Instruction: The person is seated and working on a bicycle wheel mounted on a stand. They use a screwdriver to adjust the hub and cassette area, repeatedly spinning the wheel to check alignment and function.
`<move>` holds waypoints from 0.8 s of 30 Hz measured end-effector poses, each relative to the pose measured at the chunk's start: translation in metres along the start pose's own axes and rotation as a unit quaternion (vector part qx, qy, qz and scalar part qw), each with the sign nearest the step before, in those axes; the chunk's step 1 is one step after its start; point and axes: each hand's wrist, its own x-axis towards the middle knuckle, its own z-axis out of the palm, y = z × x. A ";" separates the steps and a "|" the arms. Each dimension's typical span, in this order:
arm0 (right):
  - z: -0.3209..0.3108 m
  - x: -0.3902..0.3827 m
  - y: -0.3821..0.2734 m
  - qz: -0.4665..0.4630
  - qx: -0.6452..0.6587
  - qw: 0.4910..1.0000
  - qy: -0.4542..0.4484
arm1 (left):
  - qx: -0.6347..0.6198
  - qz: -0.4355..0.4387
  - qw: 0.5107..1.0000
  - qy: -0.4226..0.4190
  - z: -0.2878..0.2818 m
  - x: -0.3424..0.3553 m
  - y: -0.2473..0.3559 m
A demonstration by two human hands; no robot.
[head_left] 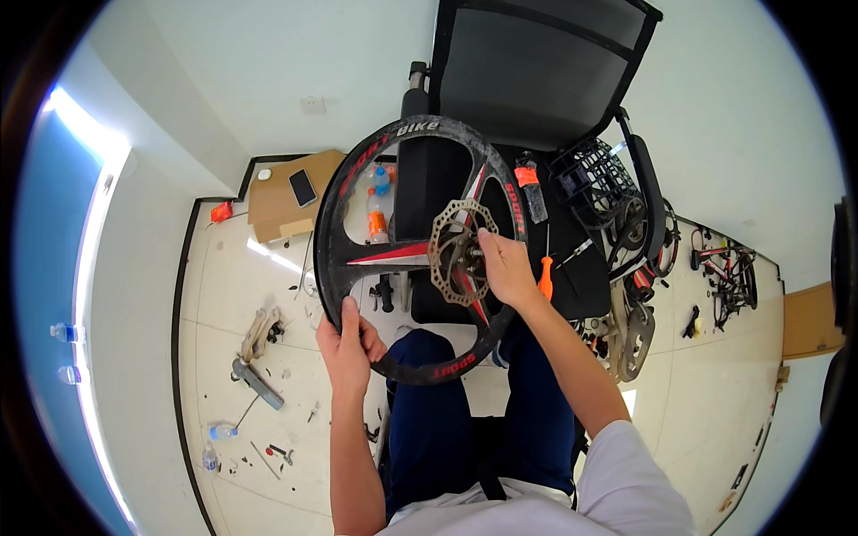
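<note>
A black three-spoke bicycle wheel with red and white markings is tilted up in front of me, over my thighs and the black chair seat. Low on its left side, my left hand is closed round the rim, thumb on the near face. A round metal brake disc with holes is fixed at the hub. My right hand is closed at the centre, thumb and fingers pinching the axle end; its fingertips are partly hidden.
On the black mesh chair lie an orange-handled screwdriver and a black basket. A cardboard box carries a phone. Bottles, tools and small parts lie about the floor at left; bicycle parts lie at right.
</note>
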 end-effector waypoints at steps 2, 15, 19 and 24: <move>0.004 -0.001 -0.002 -0.039 -0.025 0.999 0.025 | -0.012 0.005 1.000 -0.001 -0.002 0.002 0.001; 0.016 -0.003 0.016 -0.114 -0.107 0.982 0.102 | 0.022 0.012 1.000 0.003 0.000 0.000 -0.005; 0.016 -0.001 0.022 -0.136 -0.107 0.978 0.119 | 0.027 0.015 1.000 -0.001 0.002 0.000 -0.005; 0.017 0.000 0.027 -0.158 -0.118 0.974 0.115 | -0.002 0.018 1.000 -0.008 -0.003 -0.002 -0.008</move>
